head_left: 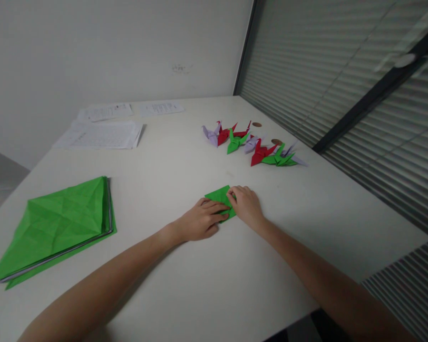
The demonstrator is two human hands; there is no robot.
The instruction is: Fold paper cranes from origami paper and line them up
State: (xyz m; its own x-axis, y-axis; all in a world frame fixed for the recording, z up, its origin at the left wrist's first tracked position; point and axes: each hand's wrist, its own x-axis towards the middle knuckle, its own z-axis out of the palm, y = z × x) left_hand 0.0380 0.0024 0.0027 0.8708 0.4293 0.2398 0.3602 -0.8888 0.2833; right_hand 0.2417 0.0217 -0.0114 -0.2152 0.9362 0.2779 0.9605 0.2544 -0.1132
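A small folded piece of green origami paper [219, 195] lies flat on the white table [171, 190] in front of me. My left hand [201, 219] rests on its left and lower part with the fingers stretched out over it. At the paper's right edge, my right hand [248, 204] has its thumb and forefinger pinched together on the green paper. The fingers of both hands cover much of the lower and right parts of the paper, so its exact folds there are hidden.
Several red, green and lilac paper cranes [232, 140] stand at the back right. Creased green sheets [64, 213] lie stacked at the left, with printed papers [100, 134] behind them. Two round brown holes or discs [277, 142] sit near the window blinds [328, 71].
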